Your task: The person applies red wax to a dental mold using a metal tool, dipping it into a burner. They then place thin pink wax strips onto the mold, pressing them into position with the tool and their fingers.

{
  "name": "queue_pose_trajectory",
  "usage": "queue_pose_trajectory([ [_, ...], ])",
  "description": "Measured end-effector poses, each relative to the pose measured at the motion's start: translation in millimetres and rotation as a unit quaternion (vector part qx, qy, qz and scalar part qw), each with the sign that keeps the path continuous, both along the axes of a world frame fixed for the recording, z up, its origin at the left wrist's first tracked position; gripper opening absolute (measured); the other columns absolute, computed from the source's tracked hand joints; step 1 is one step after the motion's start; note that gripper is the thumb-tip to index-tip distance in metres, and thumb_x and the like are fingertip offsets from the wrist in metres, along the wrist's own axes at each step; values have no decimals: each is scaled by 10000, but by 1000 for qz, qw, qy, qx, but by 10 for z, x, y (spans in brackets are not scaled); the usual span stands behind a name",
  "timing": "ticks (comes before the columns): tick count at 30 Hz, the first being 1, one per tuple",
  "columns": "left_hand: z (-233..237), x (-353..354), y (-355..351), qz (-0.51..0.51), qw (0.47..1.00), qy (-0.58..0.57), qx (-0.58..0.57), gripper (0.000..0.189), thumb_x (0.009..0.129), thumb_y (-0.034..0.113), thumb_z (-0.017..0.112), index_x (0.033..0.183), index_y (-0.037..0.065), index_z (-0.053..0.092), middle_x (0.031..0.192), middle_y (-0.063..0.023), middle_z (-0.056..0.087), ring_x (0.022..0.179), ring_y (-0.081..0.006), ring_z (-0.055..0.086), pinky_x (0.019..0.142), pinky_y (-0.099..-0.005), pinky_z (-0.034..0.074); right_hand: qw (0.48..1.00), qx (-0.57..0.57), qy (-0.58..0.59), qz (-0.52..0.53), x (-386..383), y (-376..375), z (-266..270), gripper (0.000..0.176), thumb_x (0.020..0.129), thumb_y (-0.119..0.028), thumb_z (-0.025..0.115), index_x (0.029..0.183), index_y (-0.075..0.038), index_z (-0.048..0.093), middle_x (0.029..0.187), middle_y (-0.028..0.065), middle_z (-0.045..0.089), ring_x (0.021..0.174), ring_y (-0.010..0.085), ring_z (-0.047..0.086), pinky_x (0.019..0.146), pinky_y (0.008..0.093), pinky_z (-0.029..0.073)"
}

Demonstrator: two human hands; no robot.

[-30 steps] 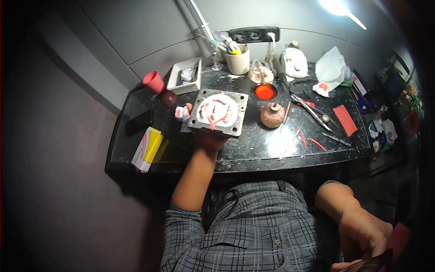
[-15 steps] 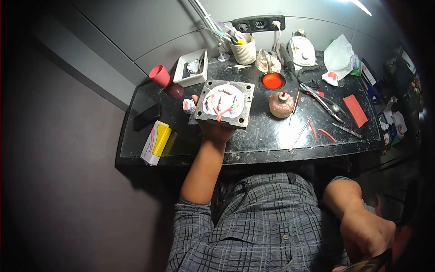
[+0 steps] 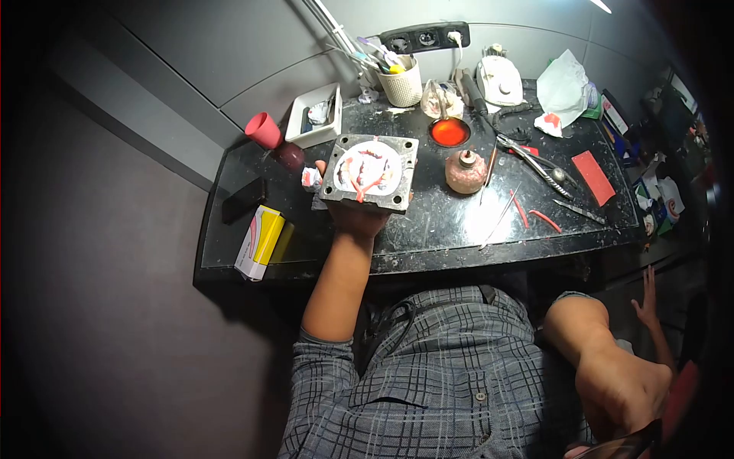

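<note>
My left hand (image 3: pixel 353 220) holds up a square grey metal flask (image 3: pixel 368 173) from below, over the dark worktop (image 3: pixel 428 237). White plaster with red wax pieces fills the flask's round middle. My right hand (image 3: pixel 621 394) is down at the lower right, off the bench beside my lap, closed on a dark thin object (image 3: pixel 619 447) that is only partly in view. A small white and red model (image 3: pixel 310 179) sits just left of the flask.
On the worktop stand a round brownish burner (image 3: pixel 465 172), a dish of red wax (image 3: pixel 449 131), metal tools (image 3: pixel 535 172), red wax strips (image 3: pixel 535 216), a red pad (image 3: pixel 593 177), a white tray (image 3: pixel 313 116), a red cup (image 3: pixel 263 130) and a yellow box (image 3: pixel 258 241). Another person's hand (image 3: pixel 650 294) shows at right.
The view has shifted slightly; the flask stays in my left hand. Another person's hand has come into view at the right edge.
</note>
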State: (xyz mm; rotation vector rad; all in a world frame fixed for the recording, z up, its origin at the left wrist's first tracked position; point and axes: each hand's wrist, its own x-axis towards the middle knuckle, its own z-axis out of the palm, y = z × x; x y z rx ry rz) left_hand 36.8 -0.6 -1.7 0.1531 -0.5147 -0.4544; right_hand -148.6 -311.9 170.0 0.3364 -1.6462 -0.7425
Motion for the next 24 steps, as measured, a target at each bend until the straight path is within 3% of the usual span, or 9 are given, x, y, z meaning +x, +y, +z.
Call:
queue_pose_trajectory([
  [11,-98,91,37,-1,999,-36,0,991,906,779,482,1625,121,301,1683,-262,197,1517,-545,215,1094,-780,298,998,-51,26,3,-122,-109,88,203,758,119,682,609,-18,689,627,34,725,601,112,699,804,263,596],
  [15,-4,20,-8,-28,999,-8,-24,1027,898,818,464,1636,132,268,1691,-234,203,1524,-522,225,1089,-771,321,994,-84,25,-58,-35,-134,83,263,782,102,647,551,-23,661,600,22,716,585,75,691,842,245,589],
  [17,-78,58,40,-20,1000,-10,-13,1032,894,831,459,1638,144,262,1693,-222,208,1528,-511,226,1084,-768,334,991,-10,67,-114,-7,-218,56,358,860,25,570,517,-43,644,581,3,710,573,32,680,913,216,562],
  [18,-103,75,63,31,999,20,20,1027,894,830,458,1637,148,266,1688,-220,223,1526,-508,235,1082,-766,338,988,-42,56,-141,54,-299,28,419,915,-55,500,527,-83,655,573,-26,701,568,6,669,985,195,523],
  [19,-69,70,55,82,994,50,54,1021,895,830,458,1636,152,271,1684,-218,239,1523,-505,244,1081,-764,341,971,-9,109,-215,24,-419,-25,403,919,29,508,553,-29,668,575,48,699,517,120,675,964,309,575],
  [20,-52,62,23,146,982,86,81,1016,895,831,454,1630,150,287,1673,-186,287,1498,-495,298,1062,-758,366,957,-54,142,-246,35,-503,-99,427,939,-18,525,531,-74,642,557,16,683,504,109,667,986,293,545],
  [22,46,42,-41,158,980,82,85,1023,890,836,454,1627,145,294,1667,-164,310,1482,-484,328,1054,-752,376,928,-116,216,-279,50,-518,-157,505,994,-190,596,490,-165,569,519,-53,641,479,79,647,1032,247,444],
  [24,63,41,-60,170,978,81,88,1031,884,842,454,1624,140,302,1661,-142,333,1466,-472,357,1047,-746,387,892,-198,261,-312,84,-590,-229,511,984,-342,671,509,-170,590,539,-51,658,480,89,639,1016,334,360],
])
